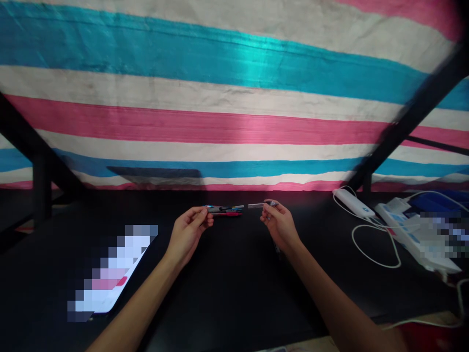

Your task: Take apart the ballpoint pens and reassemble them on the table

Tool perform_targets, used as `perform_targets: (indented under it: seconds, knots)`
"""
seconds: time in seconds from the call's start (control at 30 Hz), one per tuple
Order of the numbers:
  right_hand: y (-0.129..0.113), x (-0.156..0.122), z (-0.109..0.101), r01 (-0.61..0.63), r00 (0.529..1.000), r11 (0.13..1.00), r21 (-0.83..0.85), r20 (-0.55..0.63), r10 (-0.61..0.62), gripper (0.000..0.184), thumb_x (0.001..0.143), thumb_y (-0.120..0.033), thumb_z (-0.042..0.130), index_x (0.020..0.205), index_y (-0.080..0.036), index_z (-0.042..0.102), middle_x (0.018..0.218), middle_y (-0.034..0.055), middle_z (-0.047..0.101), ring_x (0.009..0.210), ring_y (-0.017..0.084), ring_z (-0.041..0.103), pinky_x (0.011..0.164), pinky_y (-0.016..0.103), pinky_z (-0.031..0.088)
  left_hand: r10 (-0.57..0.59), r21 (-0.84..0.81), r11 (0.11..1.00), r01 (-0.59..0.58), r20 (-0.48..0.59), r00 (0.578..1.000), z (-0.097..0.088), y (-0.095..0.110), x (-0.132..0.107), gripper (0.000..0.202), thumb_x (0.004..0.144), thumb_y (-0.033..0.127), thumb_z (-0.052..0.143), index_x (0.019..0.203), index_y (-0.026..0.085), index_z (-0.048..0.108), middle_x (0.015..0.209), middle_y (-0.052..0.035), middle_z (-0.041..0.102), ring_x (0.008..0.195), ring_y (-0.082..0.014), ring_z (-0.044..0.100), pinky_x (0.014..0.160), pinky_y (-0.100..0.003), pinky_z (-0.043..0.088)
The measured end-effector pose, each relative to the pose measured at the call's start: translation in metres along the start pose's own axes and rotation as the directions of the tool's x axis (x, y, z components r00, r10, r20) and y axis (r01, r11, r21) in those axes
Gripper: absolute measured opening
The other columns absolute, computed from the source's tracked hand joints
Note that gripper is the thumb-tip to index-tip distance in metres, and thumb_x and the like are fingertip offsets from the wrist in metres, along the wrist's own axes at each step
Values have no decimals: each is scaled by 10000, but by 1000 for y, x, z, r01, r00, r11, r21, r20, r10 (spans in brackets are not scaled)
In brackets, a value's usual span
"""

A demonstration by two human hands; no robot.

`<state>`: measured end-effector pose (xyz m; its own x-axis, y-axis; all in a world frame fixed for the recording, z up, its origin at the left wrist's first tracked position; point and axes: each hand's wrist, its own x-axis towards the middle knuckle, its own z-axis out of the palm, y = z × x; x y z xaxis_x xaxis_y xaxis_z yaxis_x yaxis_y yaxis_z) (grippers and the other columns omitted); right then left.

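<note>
My left hand point(188, 232) is closed in a pinch at the near left end of several pens point(229, 213), among them a red one. From its fingertips a slim pen piece point(238, 207) with a pale end points right; whether it is a refill or a whole pen is too small to tell. Across a small gap, my right hand point(280, 225) pinches a clear pen barrel point(255, 205) with a dark part by the thumb. The two pieces point at each other, apart. Below the right hand, a dark slender object point(276, 248) is partly hidden by the wrist.
A lit phone or tablet point(124, 278), partly pixelated, lies on the black table point(227, 293) to the left. On the right are a white power bank point(353, 202), a power strip point(410, 239) and looped white cables point(377, 264). Striped sheeting point(234, 127) hangs behind, between dark frame bars.
</note>
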<state>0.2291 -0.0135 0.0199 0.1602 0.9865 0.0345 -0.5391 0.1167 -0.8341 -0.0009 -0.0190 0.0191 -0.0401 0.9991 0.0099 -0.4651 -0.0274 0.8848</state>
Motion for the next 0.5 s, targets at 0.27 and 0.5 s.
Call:
perform_targets:
  seconds: [0.27,0.5]
  knots:
    - [4,0,-1,-4,1000,1000,-30,-7,4,259,595,-245,801,810,-174,676,663,-20,541,586,99,482,533,247,407,7,-8,1000,-6,7,1000,-1,-1,0,225,689,214,767,869,109,684,744,-36,677,675,-102,610,698,-242,493]
    - [6,1,-2,-16,999,1000,-22,-28,16,249,586,-241,806,788,-173,675,656,-16,542,582,101,484,530,246,412,-3,-26,1000,4,23,1000,-1,0,0,231,678,201,773,877,113,693,740,-37,681,675,-101,612,700,-241,491]
